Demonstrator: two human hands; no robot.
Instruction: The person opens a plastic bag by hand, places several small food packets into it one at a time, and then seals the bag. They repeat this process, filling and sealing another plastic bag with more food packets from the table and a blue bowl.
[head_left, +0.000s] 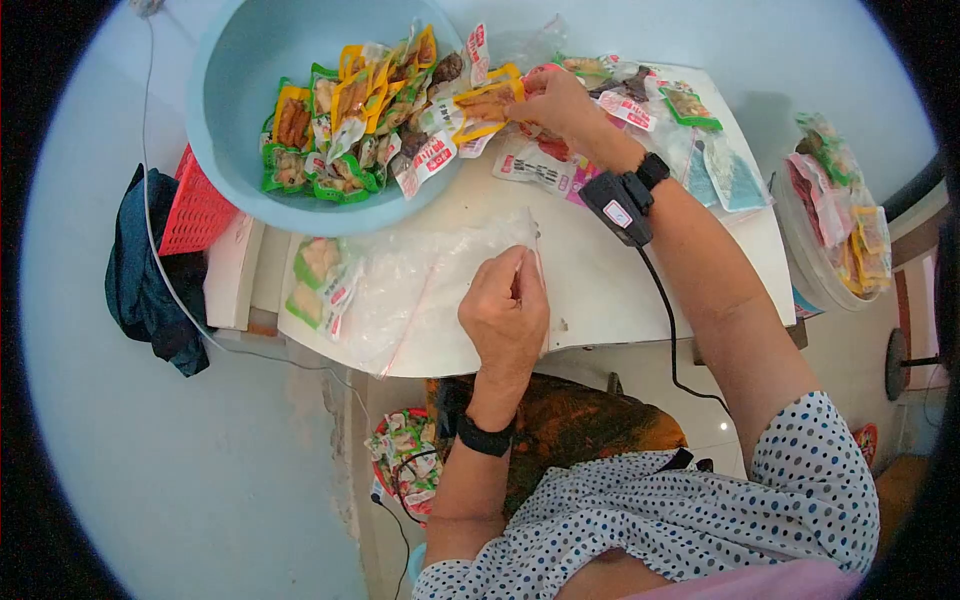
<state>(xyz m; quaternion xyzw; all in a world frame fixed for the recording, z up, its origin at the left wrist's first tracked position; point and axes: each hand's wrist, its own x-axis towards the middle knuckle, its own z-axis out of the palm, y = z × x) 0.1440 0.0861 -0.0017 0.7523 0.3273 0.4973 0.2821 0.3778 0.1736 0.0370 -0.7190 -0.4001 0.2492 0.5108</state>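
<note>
The right hand (556,106) grasps one end of a clear, yellow-edged plastic food packet (488,104) at the right rim of the round, light blue plastic basin (222,150). Loose packets (428,166) with white and red labels crowd under it on that rim, so a careless tug could drag a few over the side onto the white tabletop (640,300).

The left hand (507,310) is curled closed, thumb and finger seemingly pinching the edge of a flat, clear plastic bag (405,285) just on the near side of the basin. Two green-and-white packets (318,280) lie at the bag's far-left end, below the basin. Because the bag is thin and reaches the tabletop's front edge, a loosened pinch might let it slip or its mouth collapse; whether the mouth is open, I cannot tell.

A black cable (676,350) hangs from the black box (622,205) on the right wrist, to the right of the basin; it could snag on the tabletop's edge if that arm swings wide.
</note>
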